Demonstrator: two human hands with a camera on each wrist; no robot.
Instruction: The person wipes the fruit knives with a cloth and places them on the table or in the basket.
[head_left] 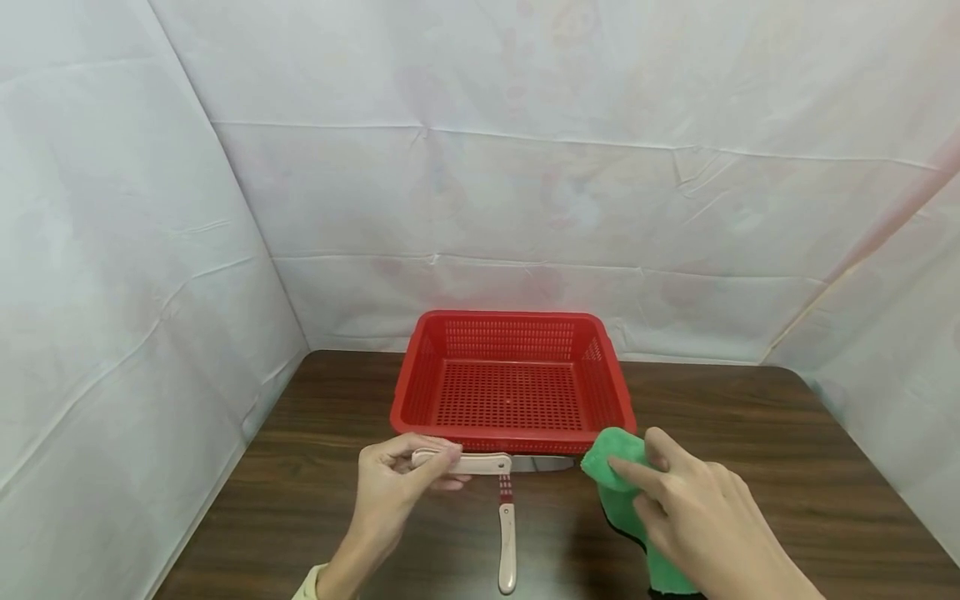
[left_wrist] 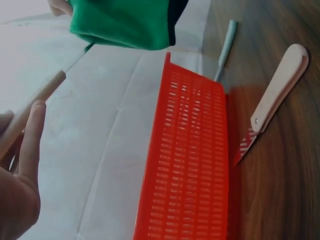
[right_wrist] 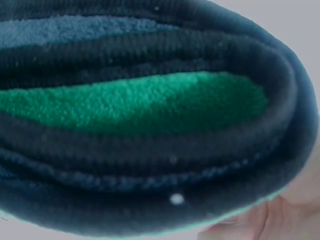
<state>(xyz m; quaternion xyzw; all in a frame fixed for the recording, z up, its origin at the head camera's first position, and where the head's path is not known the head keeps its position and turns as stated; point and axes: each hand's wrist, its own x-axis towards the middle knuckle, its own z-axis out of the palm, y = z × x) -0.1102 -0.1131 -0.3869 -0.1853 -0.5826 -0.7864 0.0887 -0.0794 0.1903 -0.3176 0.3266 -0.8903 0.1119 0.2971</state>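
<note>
My left hand [head_left: 401, 479] grips a knife by its cream handle [head_left: 472, 463], the blade [head_left: 543, 464] pointing right in front of a red basket. My right hand [head_left: 693, 504] holds a folded green cloth [head_left: 618, 458] with dark edging, its upper end close to the blade's tip. In the left wrist view, the blade reaches up toward the cloth [left_wrist: 122, 22]. A second cream-handled knife [head_left: 507, 546] lies on the table below the held one, its shiny blade reflecting the red basket. Dark-edged folds of the cloth [right_wrist: 150, 105] fill most of the right wrist view.
The red perforated basket [head_left: 401, 392] stands at the back middle of the brown wooden table [head_left: 300, 500]. In the left wrist view, another slim, pale-handled utensil [left_wrist: 228, 44] lies beyond the basket's near corner. Creased white sheeting [head_left: 525, 200] hangs behind and at both sides.
</note>
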